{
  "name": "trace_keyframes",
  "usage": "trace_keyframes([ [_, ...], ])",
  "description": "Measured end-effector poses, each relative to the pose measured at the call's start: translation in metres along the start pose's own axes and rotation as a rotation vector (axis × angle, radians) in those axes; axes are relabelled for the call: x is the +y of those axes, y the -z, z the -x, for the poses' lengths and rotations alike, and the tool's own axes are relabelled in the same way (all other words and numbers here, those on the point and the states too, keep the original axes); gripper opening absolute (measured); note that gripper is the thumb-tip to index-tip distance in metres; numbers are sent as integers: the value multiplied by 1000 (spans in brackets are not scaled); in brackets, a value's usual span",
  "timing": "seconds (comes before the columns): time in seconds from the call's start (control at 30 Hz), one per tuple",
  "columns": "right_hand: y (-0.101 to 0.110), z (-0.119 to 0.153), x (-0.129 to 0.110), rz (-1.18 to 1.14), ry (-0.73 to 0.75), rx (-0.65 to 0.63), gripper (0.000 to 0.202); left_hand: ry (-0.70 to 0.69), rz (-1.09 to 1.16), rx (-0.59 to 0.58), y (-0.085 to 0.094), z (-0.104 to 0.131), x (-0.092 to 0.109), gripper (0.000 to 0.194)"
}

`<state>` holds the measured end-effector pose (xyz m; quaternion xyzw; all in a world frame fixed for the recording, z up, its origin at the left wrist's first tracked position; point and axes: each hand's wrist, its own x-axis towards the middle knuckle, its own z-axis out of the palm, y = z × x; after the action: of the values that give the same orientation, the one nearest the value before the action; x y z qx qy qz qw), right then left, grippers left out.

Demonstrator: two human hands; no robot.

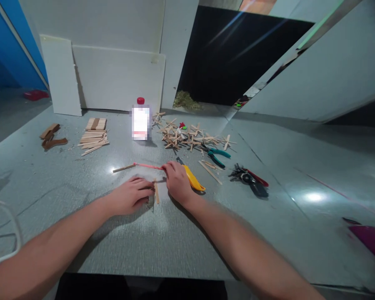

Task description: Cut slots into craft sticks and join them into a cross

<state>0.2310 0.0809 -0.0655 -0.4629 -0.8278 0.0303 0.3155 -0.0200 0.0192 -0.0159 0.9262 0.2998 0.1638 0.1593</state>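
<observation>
My left hand (136, 195) rests low over the table with its fingers bent together. Its fingertips meet a light wooden craft stick (156, 193) lying upright in view between my hands. My right hand (177, 181) curls down on the other side, fingers closed; what they grip is hidden. A slender pink rod (148, 166) runs up to its fingertips, but I cannot tell if it is held. At the rod's far end lies a brown stick (123, 168). Just right of the same hand is a yellow utility knife (193, 178) with its blade pointing away.
A heap of crossed craft sticks (190, 137) lies behind. Teal-handled pliers (217, 155) and a black tool with a red handle (250, 180) are to the right. A red-capped bottle (140, 121), stacked sticks (94, 139) and brown pieces (53, 137) stand farther left.
</observation>
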Motion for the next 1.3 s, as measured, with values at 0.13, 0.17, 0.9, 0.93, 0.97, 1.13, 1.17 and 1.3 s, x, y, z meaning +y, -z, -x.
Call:
trace_keyframes([
  [0.13, 2, 4, 3, -92, -48, 116, 37, 103, -33, 6, 0, 2, -1, 26],
  [0.17, 3, 5, 3, -120, -41, 121, 37, 134, -46, 10, 0, 3, 0, 33],
  [0.9, 16, -8, -4, -176, 236, -277, 38, 429, -114, 112, -4, 9, 2, 56],
  [0.93, 15, -8, -5, -164, 225, -272, 38, 465, -127, 139, -6, 11, 2, 55],
  [0.97, 14, -8, -5, -155, 218, -269, 38, 498, -138, 163, -7, 12, 2, 54],
  [1.13, 14, -6, -10, -123, 195, -259, 42, 574, -127, 190, -6, 17, -1, 49],
  [1.17, 14, -6, -11, -119, 193, -259, 44, 575, -109, 180, -5, 18, -3, 46],
  [1.3, 14, -5, -13, -107, 196, -260, 50, 569, -38, 139, 1, 19, -7, 40],
])
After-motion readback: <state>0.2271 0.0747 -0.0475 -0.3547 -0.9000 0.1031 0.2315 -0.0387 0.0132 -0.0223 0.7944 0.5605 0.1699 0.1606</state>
